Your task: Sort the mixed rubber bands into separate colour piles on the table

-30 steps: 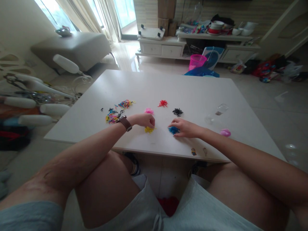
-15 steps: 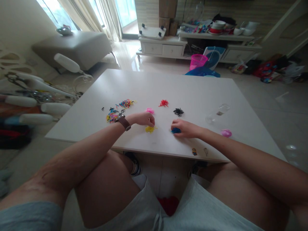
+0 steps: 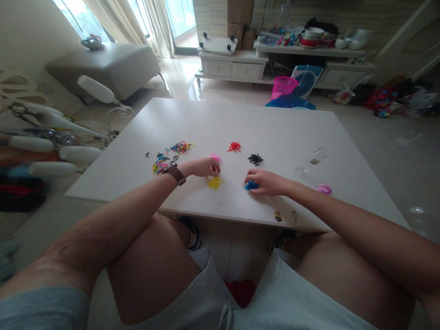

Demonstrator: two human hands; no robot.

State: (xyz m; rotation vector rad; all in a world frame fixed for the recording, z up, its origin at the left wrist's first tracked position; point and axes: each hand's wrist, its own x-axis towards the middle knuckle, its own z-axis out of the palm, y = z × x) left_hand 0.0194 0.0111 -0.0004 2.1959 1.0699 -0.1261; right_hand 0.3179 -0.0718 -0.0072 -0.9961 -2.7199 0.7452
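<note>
On the white table (image 3: 275, 133) lie small heaps of what look like tiny rubber bands, sorted by colour. My left hand (image 3: 206, 167) hovers just over the yellow heap (image 3: 215, 184), fingers bent with a gap between them and nothing visible in them. The pink heap (image 3: 215, 157) is partly behind that hand. At the blue heap (image 3: 252, 185), my right hand (image 3: 268, 182) rests with thumb and fingers apart around the bands. Farther back are a red heap (image 3: 234, 146) and a black heap (image 3: 255, 159). Two mixed-colour heaps (image 3: 181, 146) sit to the left.
A clear bottle (image 3: 319, 156) lies on the right of the table, near a pink-purple lump (image 3: 324, 189). By the front edge are a small yellow cartoon figure (image 3: 277, 216) and a small pale ring-like item (image 3: 294, 216). Beyond the table stands a pink basket (image 3: 283, 87).
The fingers of my left hand have parted slightly above the yellow heap. My right hand's fingers have spread, showing more of the blue heap.
</note>
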